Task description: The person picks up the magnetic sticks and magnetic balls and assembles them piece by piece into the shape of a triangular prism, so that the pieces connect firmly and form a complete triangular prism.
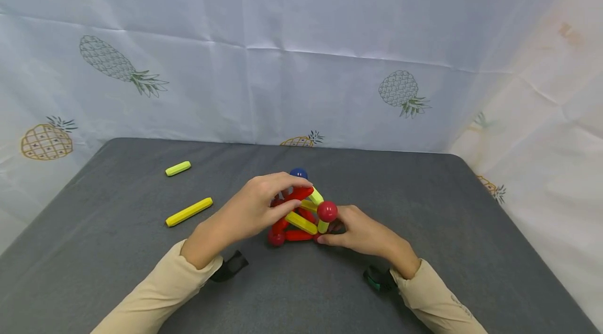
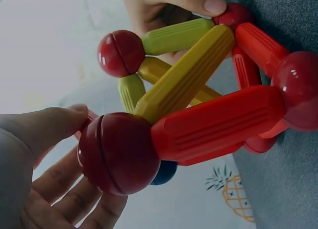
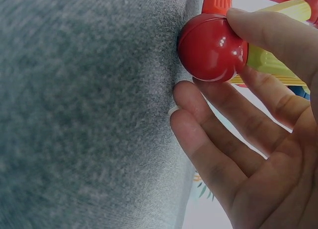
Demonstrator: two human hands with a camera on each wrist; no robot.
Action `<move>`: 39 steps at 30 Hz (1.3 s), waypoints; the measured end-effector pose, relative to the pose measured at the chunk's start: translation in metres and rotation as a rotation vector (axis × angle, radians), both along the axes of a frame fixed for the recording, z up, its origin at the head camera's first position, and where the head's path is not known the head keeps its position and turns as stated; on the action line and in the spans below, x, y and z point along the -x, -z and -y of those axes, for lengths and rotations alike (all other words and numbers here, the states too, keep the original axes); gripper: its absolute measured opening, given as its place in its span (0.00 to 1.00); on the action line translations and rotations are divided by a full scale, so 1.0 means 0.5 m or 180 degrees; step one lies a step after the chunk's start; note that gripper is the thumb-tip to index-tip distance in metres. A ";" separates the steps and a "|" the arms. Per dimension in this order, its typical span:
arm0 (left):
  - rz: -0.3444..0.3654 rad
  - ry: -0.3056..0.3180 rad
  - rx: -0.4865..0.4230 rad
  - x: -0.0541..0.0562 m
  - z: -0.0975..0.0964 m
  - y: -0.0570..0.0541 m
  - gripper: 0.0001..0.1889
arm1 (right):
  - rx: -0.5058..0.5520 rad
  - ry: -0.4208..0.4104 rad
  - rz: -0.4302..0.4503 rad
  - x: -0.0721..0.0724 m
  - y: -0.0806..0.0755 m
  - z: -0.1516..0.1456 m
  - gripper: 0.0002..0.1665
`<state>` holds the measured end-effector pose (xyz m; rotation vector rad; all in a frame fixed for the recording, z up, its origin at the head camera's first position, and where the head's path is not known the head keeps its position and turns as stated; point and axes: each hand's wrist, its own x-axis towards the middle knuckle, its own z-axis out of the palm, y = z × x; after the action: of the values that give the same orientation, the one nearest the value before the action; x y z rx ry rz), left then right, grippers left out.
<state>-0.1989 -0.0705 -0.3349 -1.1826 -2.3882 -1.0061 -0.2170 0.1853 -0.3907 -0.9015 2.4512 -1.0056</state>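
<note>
A frame of ball-and-stick building toy pieces stands on the table, with red sticks (image 2: 218, 122), yellow sticks (image 1: 301, 222) and lime sticks (image 2: 179, 36). My left hand (image 1: 249, 206) reaches over its top and pinches a red stick (image 1: 301, 193) between thumb and fingers. In the left wrist view a large red ball (image 2: 119, 154) hides most of that stick. My right hand (image 1: 365, 232) grips a red ball (image 3: 211, 47) at the frame's near right bottom corner, thumb on one side and fingers behind. Another red ball (image 1: 327, 211) sits above that hand; a blue ball (image 1: 299, 173) shows at the back.
Left of the frame, a long yellow stick (image 1: 189, 212) and a short lime stick (image 1: 178, 168) lie loose on the grey table (image 1: 118, 250). A pineapple-print curtain (image 1: 282, 93) hangs behind the table's far edge and along the right side.
</note>
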 end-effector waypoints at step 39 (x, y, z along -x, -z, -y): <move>0.0432 0.0121 0.0480 -0.005 -0.002 0.008 0.14 | 0.0009 -0.0004 -0.0146 0.000 -0.001 -0.001 0.25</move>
<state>-0.1965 -0.0694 -0.3387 -1.2523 -2.5965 -0.9605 -0.2168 0.1856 -0.3900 -0.9369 2.4871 -0.9990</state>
